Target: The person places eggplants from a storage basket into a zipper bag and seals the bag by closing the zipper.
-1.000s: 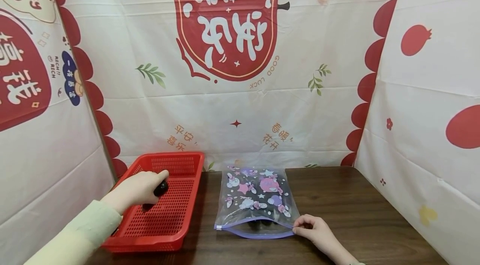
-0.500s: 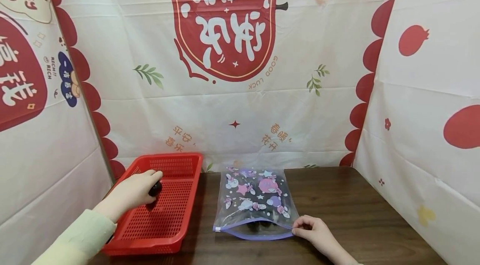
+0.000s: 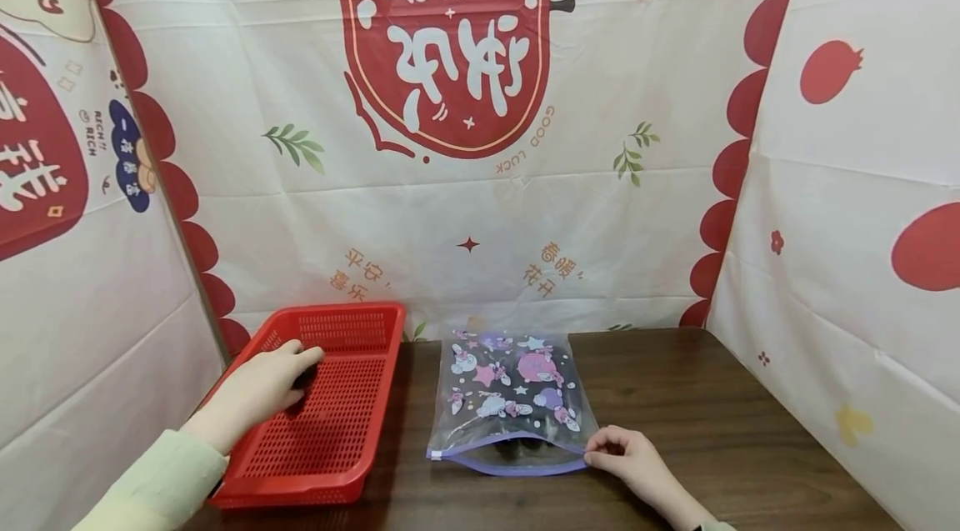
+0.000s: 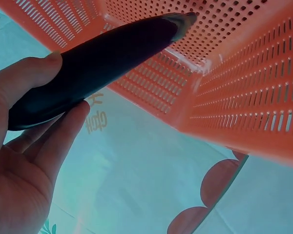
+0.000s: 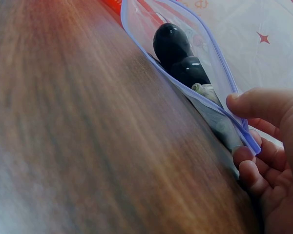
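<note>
My left hand (image 3: 262,385) is over the red plastic basket (image 3: 386,398). It grips a dark purple eggplant (image 4: 102,63) between thumb and fingers. One end lies near the palm, and the stem tip points toward the basket's perforated surface. From the head, the hand hides most of this eggplant. My right hand (image 3: 633,464) pinches the right corner of a clear zip bag (image 3: 517,389) with a purple edge and cartoon prints. The bag lies flat with its mouth gaping toward me. Inside, dark glossy eggplants (image 5: 173,44) show in the right wrist view, one with a pale green stem end.
The brown wooden table (image 3: 660,381) carries both basket and bag, with a gap of wood between them. Printed white cloth (image 3: 420,214) hangs behind the table and on both sides. A white slider (image 3: 436,455) sits at the bag's left corner.
My left hand has shifted slightly left over the basket, and the eggplant in it now shows less from the head. My right hand keeps its hold on the bag's corner.
</note>
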A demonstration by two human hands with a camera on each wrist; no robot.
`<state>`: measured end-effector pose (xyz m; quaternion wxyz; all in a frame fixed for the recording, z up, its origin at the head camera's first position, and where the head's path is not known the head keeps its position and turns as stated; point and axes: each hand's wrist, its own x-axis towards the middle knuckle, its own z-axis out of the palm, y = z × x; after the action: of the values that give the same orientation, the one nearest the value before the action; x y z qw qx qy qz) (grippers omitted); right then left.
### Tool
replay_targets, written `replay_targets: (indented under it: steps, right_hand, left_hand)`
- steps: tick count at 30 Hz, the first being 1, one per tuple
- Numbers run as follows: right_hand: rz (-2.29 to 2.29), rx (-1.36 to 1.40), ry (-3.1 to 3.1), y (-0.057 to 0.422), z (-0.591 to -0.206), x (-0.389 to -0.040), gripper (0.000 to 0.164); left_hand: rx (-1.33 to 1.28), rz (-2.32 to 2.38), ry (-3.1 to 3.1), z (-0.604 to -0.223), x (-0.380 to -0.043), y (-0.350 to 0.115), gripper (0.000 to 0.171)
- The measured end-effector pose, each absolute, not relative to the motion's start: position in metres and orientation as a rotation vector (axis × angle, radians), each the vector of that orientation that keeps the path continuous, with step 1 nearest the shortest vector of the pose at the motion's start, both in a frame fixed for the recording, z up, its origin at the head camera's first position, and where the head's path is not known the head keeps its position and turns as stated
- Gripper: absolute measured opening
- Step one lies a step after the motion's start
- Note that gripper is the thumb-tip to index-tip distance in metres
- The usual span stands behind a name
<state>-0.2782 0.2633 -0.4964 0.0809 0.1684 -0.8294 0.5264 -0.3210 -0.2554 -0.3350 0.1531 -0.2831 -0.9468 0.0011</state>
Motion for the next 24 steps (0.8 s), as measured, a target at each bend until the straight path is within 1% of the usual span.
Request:
replay_targets:
  steps: [12,18,24]
  right_hand:
    - [1.561,0.533,-2.464,0.2624,-0.4938,-0.2754,0.007]
    - [1.575,0.466,-2.491,0.2635,-0.4914,-0.2771,0.007]
    - [1.573,0.475,-2.506,0.2629,-0.4927,-0.2774,0.007]
  left_hand:
    - [-0.776,-0.020,-2.644,-0.3364,-0.3160,-0.2543,0.046]
    - [-0.745,-0.032,-2.572,-0.3332,-0.3149,-0.2535,0.045]
    - [-0.735,-0.044,-2.548,-0.3327,-0.3107,-0.2533,0.045]
